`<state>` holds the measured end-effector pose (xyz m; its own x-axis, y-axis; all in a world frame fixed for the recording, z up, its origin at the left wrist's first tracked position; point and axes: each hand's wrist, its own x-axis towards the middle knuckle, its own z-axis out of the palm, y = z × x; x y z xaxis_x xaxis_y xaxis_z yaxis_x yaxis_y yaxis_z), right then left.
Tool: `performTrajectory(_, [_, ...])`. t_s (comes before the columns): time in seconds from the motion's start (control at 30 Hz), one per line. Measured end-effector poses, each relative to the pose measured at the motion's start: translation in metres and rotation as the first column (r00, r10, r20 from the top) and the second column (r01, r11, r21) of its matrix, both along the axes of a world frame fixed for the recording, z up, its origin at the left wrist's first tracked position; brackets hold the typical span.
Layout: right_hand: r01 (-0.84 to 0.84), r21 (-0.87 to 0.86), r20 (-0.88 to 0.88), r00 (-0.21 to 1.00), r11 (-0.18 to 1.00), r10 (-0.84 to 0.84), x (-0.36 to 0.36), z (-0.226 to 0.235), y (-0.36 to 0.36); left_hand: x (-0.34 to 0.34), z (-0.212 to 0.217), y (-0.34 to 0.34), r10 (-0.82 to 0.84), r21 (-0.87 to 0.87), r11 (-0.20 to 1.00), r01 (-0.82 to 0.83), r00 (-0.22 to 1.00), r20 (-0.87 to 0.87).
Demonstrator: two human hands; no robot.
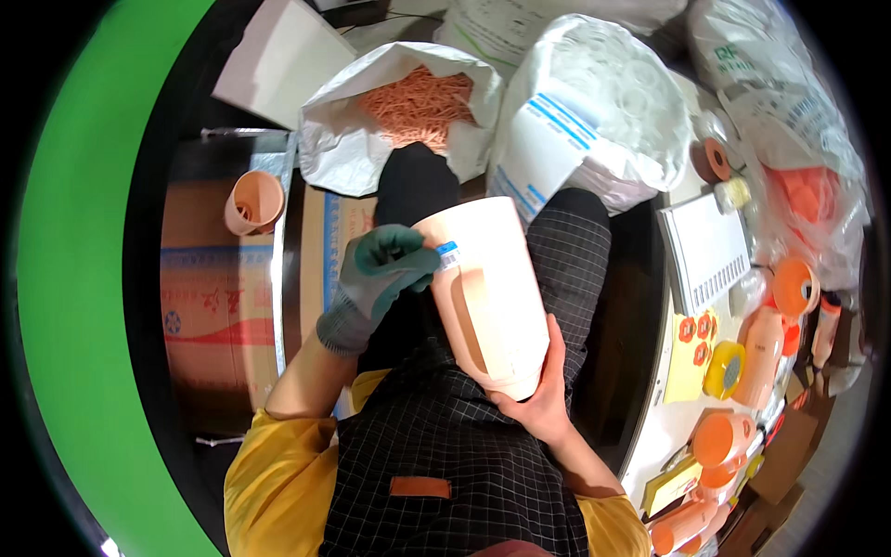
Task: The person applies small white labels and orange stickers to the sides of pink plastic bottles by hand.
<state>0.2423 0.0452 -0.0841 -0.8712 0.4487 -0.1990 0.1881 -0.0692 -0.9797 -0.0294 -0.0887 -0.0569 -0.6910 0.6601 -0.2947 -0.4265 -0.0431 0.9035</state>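
Apparently for steadiness, the bare right hand is clamped on the near end of the jug, while the gloved left hand, fingertips together, is at its far left side beside a blue tab, whether gripping this I cannot tell.

Red lettering on carton — green lettering on plastic bag.

Centre of frame: the pink pitcher partly conceals the fingers of the right hand. Contact between the gloved left hand and the small blue-and-white label cannot be determined. Upper centre: the rear white sack is truncated by the top edge. Left: contents of the pink cup are too small to identify.
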Motion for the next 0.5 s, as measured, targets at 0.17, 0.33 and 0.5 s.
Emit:
performTrajectory(0.17, [-0.050,0.341,0.012,0.999,0.939,0.049,0.005,-0.015,-0.002,-0.013,-0.007,-0.011,-0.050,-0.018,0.999,0.050,0.999,0.008])
performTrajectory(0.33, [-0.047,0.507,-0.004,0.998,0.861,0.057,0.001,-0.013,-0.004,-0.015,0.002,-0.017,-0.071,-0.047,0.996,0.072,0.997,0.025])
performTrajectory(0.5, [-0.051,0.612,0.013,0.998,0.789,0.055,-0.004,-0.005,-0.003,-0.019,0.005,-0.018,-0.097,-0.110,0.989,0.102,0.994,0.049])
